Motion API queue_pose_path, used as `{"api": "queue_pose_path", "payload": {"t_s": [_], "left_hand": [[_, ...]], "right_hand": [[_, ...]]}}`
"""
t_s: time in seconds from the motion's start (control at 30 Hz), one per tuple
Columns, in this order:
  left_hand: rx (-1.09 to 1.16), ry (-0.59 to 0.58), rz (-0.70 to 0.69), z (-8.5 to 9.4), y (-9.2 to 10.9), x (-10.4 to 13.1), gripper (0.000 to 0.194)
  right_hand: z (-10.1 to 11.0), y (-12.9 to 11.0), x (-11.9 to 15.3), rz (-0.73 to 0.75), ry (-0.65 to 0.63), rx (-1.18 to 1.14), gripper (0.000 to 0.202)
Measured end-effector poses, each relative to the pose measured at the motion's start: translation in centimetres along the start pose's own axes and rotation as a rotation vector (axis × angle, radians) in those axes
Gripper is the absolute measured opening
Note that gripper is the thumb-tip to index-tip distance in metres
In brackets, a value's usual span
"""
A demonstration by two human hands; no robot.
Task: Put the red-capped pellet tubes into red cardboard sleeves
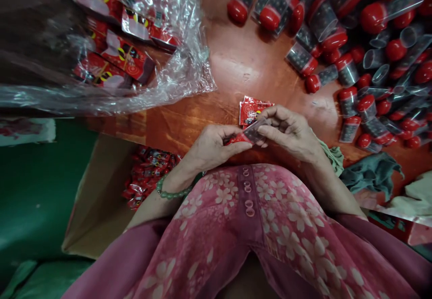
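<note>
My left hand [213, 149] covers part of the red end of the clear tube [255, 129], and my right hand [290, 130] hides its other end — the dark contents [250, 134] are too blurred to tell. Beyond, the red packets [248, 113] are partly covered, their print too small to read. The plastic bag [197, 67] runs off the top and left edges; the heap of red-capped tubes [334, 40] is cut off at top and right.

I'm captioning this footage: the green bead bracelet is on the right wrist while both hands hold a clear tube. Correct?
Wrong side: the head view shows the green bead bracelet on the left wrist. The left hand and right hand do hold the clear tube.
</note>
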State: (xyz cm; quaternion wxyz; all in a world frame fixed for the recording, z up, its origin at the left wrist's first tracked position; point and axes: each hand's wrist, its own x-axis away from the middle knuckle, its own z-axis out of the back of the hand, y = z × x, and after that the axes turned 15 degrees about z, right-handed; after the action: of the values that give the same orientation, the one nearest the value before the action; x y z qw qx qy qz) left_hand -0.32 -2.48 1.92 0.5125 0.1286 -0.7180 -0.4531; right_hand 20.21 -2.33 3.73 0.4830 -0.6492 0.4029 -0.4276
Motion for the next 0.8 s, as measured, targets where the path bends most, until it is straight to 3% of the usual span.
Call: {"api": "queue_pose_path", "payload": {"t_s": [0.07, 0.2, 0.27, 0.33, 0.43, 0.5, 0.67, 0.8], "left_hand": [[0.064, -0.055, 0.037, 0.1, 0.1, -0.1, 0.028], [0.263, -0.292, 0.151, -0.4, -0.2, -0.7, 0.041], [0.292, -0.342, 0.168, -1.0, -0.4, -0.9, 0.041], [0.210, -0.292, 0.118, -1.6, -0.4, -1.0, 0.035], [-0.014, -0.122, -0.019, -2.3, -0.3, -0.9, 0.022], [-0.063, -0.097, -0.056, -2.3, -0.2, -0.7, 0.021], [-0.009, -0.127, 0.015, -0.3, -0.7, 0.0, 0.040], [0.257, -0.096, -0.080, 0.9, -1.7, 0.6, 0.062]], "right_hand": [[0.0, -0.2, 0.4, 0.018, -0.009, 0.027, 0.036], [0.6, -0.4, 1.4, 0.087, -0.014, 0.159, 0.027], [0.8, -0.3, 1.9, 0.111, -0.002, 0.229, 0.025], [0.7, -0.1, 2.3, 0.098, 0.034, 0.248, 0.023], [0.1, 0.1, 2.7, 0.032, 0.081, 0.184, 0.027], [-0.3, 0.2, 3.0, 0.014, 0.102, 0.144, 0.030], [-1.1, 0.4, 3.9, 0.038, 0.232, 0.042, 0.036], [-1.6, 1.4, 4.1, 0.040, 0.296, -0.157, 0.041]]}}
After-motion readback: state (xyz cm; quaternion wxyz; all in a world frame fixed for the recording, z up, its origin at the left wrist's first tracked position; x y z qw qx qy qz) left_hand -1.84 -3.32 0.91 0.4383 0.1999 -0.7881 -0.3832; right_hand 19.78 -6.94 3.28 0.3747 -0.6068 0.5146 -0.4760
